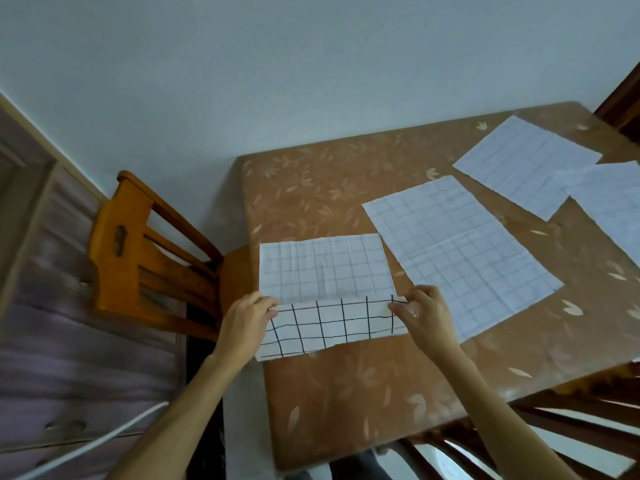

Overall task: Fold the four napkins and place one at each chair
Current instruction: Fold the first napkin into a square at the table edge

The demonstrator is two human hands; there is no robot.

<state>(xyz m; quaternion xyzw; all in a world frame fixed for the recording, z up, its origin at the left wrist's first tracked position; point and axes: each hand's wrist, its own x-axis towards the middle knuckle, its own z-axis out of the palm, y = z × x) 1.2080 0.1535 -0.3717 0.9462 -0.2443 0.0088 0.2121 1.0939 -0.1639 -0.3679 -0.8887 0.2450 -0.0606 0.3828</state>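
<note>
We pinch the napkin (325, 271) at both ends of its turned-over near edge: the left hand (247, 318) clamps the left corner between thumb and fingers, and the right hand (420, 313) clamps the right corner the same way. Holding both corners keeps the free edge level, so that, as we judge it, the flap (332, 329) lands square on the pale upper face. The flap shows its bold black grid. The napkin lies left of centre in the frame, at the left edge of the table (346, 188), just beside the orange chair (138, 237), probably its intended place. Its long axis runs left to right across the frame, rising slightly rightward, and the fold line follows it. An unfolded napkin (460, 251) lies flat right of it, a farther napkin (526, 164) sits upper right, and a fourth napkin (616, 209) is cut by the right edge.
</note>
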